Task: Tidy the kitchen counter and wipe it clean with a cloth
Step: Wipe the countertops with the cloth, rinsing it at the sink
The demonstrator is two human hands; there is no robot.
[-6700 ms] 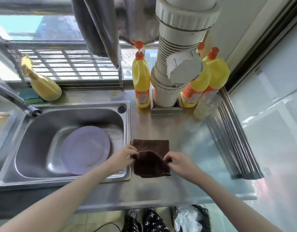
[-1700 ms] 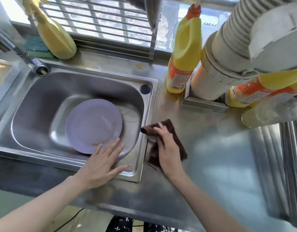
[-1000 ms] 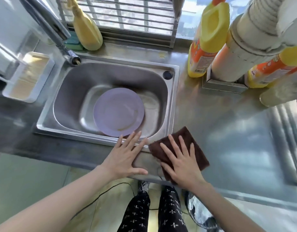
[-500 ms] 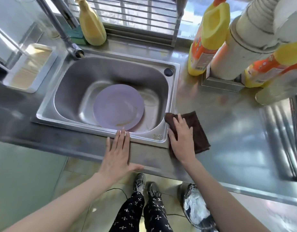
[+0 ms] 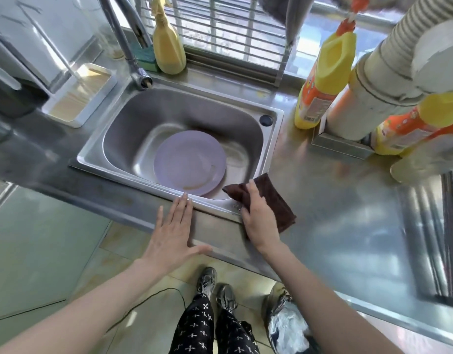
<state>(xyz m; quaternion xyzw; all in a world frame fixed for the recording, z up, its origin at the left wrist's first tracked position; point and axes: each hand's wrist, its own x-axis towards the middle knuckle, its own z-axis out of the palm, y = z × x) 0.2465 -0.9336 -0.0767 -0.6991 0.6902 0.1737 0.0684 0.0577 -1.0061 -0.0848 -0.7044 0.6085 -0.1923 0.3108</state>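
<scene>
Head view: right hand (image 5: pixel 258 215), fingers flat, is pressing the brown cloth (image 5: pixel 268 200) against the sink rim (image 5: pixel 210 204) to wipe it, while the open left hand (image 5: pixel 173 233) is bracing on the near counter edge (image 5: pixel 220 241).

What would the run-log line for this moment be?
step: wiping | right hand: flat on brown cloth at sink corner | left hand: flat on counter edge | purple plate: in sink

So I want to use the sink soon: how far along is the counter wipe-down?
Midway, by the look of it. Done: bottles stand grouped at the back. In hand: the right hand presses the brown cloth on the sink rim at its front right corner; the left hand rests flat on the counter edge. Left: the purple plate lies in the sink, and the counter right of the cloth.
</scene>
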